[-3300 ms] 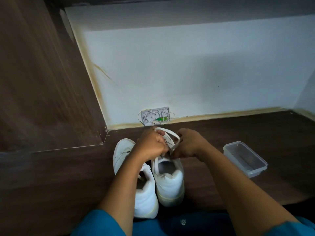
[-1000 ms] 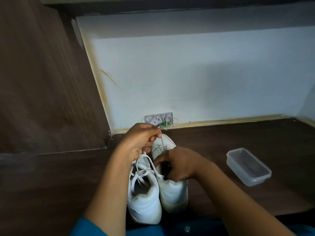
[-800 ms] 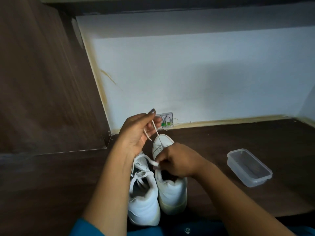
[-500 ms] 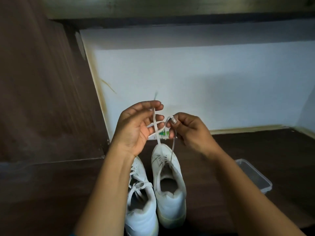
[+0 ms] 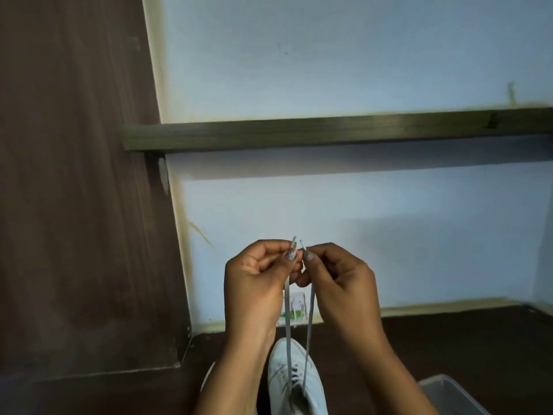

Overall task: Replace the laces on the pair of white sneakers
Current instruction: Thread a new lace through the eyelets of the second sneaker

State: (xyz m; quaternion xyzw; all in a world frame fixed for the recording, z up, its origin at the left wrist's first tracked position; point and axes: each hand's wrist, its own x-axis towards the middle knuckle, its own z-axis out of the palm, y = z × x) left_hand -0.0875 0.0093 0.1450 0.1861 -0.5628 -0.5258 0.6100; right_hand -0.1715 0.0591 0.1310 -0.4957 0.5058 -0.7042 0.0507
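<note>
Now, through the head camera, our left hand (image 5: 257,274) and right hand (image 5: 338,277) each pinch one lace (image 5: 288,324) tip, strands rising taut from the white sneaker (image 5: 294,381) below. We judge we're evening the ends; next, crossing them calls for keeping the lengths matched.

Smooth sneaker (image 5: 315,387), perhaps leather; matt cloth laces (image 5: 288,330)
</note>
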